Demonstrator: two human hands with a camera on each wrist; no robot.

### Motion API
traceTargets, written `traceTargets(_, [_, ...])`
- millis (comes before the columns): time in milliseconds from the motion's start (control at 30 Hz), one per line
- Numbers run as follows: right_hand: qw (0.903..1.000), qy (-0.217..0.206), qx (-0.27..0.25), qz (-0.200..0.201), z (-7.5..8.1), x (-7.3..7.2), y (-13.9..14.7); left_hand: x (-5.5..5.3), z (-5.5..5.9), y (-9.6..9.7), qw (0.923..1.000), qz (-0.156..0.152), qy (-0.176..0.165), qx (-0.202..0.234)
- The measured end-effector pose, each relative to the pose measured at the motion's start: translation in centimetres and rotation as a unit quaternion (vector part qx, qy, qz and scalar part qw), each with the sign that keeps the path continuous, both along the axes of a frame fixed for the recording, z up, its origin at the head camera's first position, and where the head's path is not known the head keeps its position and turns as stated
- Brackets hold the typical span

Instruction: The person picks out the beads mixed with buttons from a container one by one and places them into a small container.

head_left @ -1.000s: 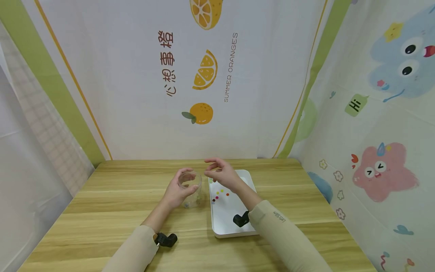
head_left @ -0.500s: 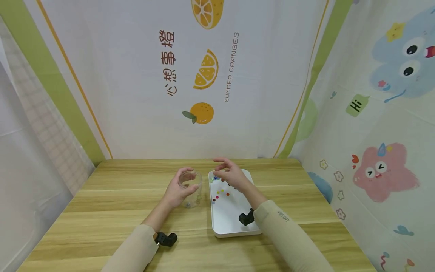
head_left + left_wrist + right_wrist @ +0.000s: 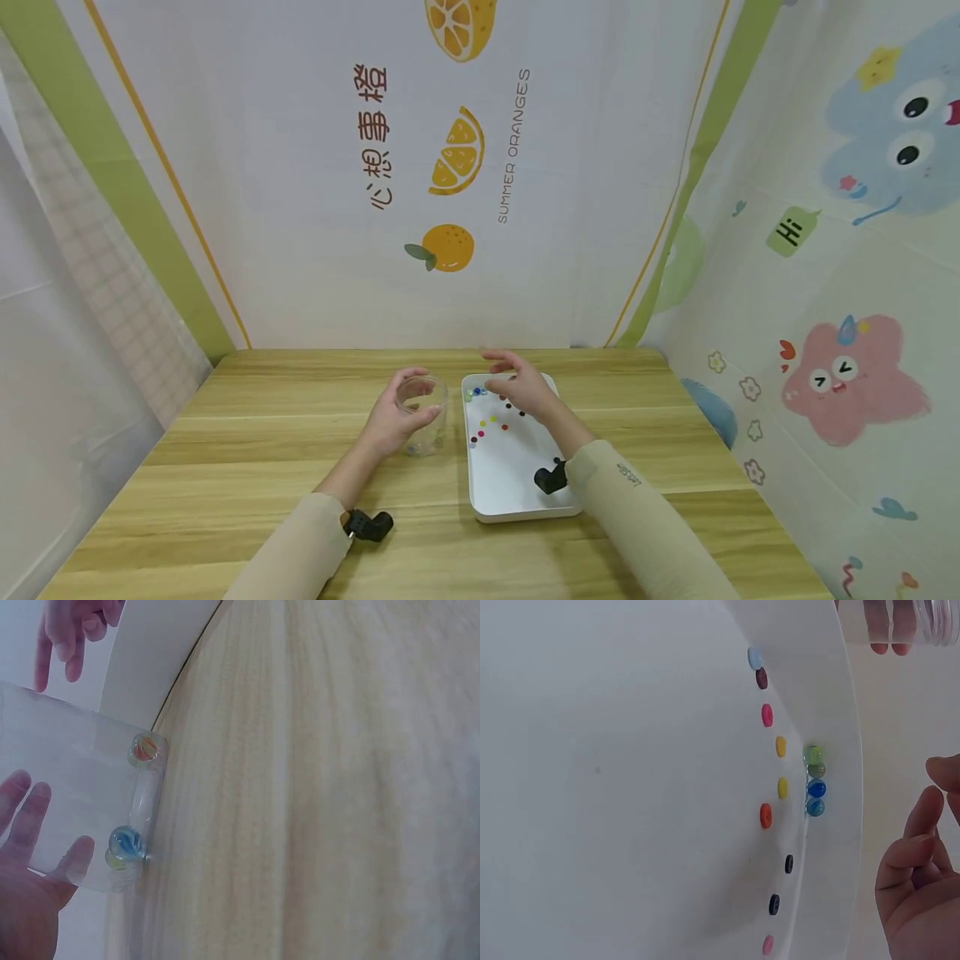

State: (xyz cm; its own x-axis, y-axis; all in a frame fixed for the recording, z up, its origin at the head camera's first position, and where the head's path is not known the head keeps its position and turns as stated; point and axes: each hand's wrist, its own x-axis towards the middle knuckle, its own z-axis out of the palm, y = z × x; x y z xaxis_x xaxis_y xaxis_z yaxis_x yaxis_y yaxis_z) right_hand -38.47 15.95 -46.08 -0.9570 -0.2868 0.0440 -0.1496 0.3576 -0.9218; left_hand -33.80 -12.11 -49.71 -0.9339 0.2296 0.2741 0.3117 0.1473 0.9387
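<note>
Within the left hand's (image 3: 392, 421) grasp: one clear cup (image 3: 429, 433), mouth up, base at the wooden tabletop (image 3: 262, 467). Thumb and fingers of this hand lie on opposite sides of the cup wall. Cup contents at the bottom, per left wrist view: a red-streaked marble (image 3: 144, 748), a blue-and-white marble (image 3: 127, 842) and a yellow-green marble (image 3: 115, 859) partly behind it.

Right hand (image 3: 521, 390): raised over the far part of a white tray (image 3: 502, 492), which lies to the right of the left hand. Its fingers are loosely bent, thumb and index tips apart; nothing seen in its grasp.

Just left of the right fingertips, four marbles (image 3: 816, 787) sit in a row along the tray wall, greenish through blue. Nearer the person than the right hand, flat buttons lie scattered on the tray floor: light blue button (image 3: 755, 658) touching a maroon button (image 3: 762, 678), then pink, two yellow, orange, two black and another pink.

Behind both hands: white cloth (image 3: 300, 167) printed with oranges. Below each hand, at the sleeve cuff: a black wrist camera (image 3: 367, 525).
</note>
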Motion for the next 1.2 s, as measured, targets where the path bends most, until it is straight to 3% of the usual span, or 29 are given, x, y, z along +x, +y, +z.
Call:
traceTargets(433, [0.9922,-0.008,0.123,-0.019,-1.8,-0.8,-0.1,0.0,0.0,0.0,1.0,-0.003,-0.003,0.003])
traceTargets(567, [0.9828,-0.016,0.182,-0.023,-2.3,-1.1,-0.6,0.0,-0.1,0.0,1.0,-0.002,-0.005,0.003])
traceTargets(767, [0.9544,0.042,0.296,-0.006,-2.5,-1.1,-1.4,0.1,0.0,0.0,0.9999,-0.001,-0.011,0.003])
traceTargets(900, [0.9404,0.066,0.334,0.001,-2.8,-1.1,-1.8,0.2,0.1,0.0,0.9999,-0.002,-0.013,0.003])
traceTargets(1067, [0.933,0.072,0.353,0.007,-2.8,-1.1,-2.1,0.1,-0.1,0.0,0.9999,0.002,-0.011,0.001])
traceTargets(1200, [0.9349,0.062,0.349,0.008,-2.6,-1.2,-2.3,0.0,0.0,-0.1,1.0,0.0,-0.008,0.002])
